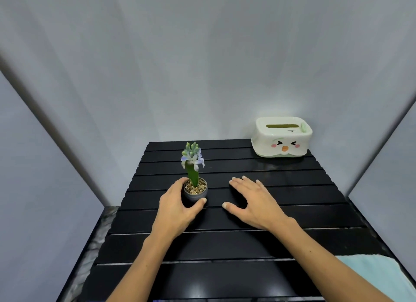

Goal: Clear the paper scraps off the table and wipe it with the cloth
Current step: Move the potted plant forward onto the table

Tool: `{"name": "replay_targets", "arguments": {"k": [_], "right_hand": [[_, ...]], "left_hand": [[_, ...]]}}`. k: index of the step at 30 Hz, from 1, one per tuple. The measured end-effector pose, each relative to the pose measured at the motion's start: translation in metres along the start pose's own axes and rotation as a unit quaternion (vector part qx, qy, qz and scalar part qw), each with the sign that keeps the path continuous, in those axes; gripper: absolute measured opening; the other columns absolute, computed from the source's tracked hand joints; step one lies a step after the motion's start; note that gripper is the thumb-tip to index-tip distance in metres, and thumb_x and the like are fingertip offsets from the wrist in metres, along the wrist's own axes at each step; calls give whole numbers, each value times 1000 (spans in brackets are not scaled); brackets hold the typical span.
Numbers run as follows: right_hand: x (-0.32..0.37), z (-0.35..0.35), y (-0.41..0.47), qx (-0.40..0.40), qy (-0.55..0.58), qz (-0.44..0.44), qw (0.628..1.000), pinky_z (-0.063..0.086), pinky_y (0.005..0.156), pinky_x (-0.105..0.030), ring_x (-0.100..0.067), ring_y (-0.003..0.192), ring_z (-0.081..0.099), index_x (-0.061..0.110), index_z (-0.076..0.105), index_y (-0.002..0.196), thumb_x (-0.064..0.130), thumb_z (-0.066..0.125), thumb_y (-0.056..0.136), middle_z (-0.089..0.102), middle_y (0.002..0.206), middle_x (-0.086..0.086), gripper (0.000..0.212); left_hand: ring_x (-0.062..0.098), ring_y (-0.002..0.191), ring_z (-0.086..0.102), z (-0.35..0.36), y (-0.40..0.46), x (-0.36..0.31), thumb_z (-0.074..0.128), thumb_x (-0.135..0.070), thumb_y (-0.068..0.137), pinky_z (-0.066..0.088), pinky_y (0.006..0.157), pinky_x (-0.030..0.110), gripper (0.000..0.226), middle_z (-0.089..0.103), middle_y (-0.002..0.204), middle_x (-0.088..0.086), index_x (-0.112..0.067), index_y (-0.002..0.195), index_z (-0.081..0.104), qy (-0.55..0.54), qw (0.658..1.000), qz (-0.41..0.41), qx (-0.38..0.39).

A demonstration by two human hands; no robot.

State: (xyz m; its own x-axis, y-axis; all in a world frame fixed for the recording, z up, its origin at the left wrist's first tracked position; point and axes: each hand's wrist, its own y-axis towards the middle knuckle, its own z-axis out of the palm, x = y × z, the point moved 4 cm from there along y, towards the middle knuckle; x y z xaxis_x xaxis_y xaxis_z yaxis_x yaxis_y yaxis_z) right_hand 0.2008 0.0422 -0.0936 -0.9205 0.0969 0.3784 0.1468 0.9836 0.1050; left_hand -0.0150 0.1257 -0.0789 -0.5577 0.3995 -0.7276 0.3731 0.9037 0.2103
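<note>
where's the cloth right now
In the head view the light blue cloth lies at the near right corner of the black slatted table, just beyond the right forearm, well away from the tissue box at the far right.

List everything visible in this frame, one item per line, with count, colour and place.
table: one, black, slatted, fills the lower centre.
potted plant: one, grey pot with pebbles, green stem, pale purple flowers, left of centre on the table.
tissue box: one, white and green with a cartoon face, far right corner of the table.
cloth: one, light blue, near right edge of the table.
paper scraps: none visible.
backdrop: grey-white, behind and to both sides.
left hand: grip around the pot.
right hand: open, palm down above the table, holding nothing.
</note>
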Motion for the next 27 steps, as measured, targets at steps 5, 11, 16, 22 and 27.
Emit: {"name": "replay_targets", "arguments": {"k": [5, 11, 16, 22, 27], "right_hand": [[0, 3, -1, -1, -6, 4, 1000, 5, 123, -39, -6, 149, 10, 28, 35, 150, 73, 42, 86, 25, 159, 16, 79], [-2, 7, -1, -21, -6, 10, 1000, 6, 123, -37, -5, 148, 13, 31, 39, 148, 74, 42, 83, 29, 158, 17, 78], [-2, 7, -1, -22, -11, 7, 1000, 5, 122, -37, -6, 148, 14, 31, 39, 148, 75, 41, 83, 29, 157, 16, 78], [-1, 5, -2, -13, -16, 8, 1000, 5, 123, -38, -8, 148, 13, 29, 37, 148, 74, 40, 85, 28, 158, 14, 78], [3, 4, -4, 6, -39, 6, 999, 6, 122, -40, -11, 149, 11, 26, 33, 151, 70, 37, 89, 24, 161, 11, 76]], "left_hand": [[9, 124, 51, -4, -4, 3, 75, -52, 76, 41, 103, 26, 76, 57, 133, -10, -25, 140, 45, 9, 1000, -9, 6], [9, 124, 50, -2, -4, 3, 76, -50, 76, 37, 100, 21, 76, 56, 135, -9, -25, 140, 44, 10, 1000, -14, 8], [8, 123, 49, 0, -3, 2, 77, -48, 76, 34, 99, 19, 77, 56, 135, -8, -23, 141, 44, 12, 1000, -12, 7], [10, 127, 46, -2, -7, 1, 78, -50, 74, 34, 100, 21, 83, 50, 139, -9, -25, 144, 40, 18, 1000, -11, 4], [8, 128, 47, -7, -15, 4, 80, -49, 73, 37, 102, 22, 90, 49, 142, -6, -20, 147, 36, 15, 1000, -26, 3]]}}
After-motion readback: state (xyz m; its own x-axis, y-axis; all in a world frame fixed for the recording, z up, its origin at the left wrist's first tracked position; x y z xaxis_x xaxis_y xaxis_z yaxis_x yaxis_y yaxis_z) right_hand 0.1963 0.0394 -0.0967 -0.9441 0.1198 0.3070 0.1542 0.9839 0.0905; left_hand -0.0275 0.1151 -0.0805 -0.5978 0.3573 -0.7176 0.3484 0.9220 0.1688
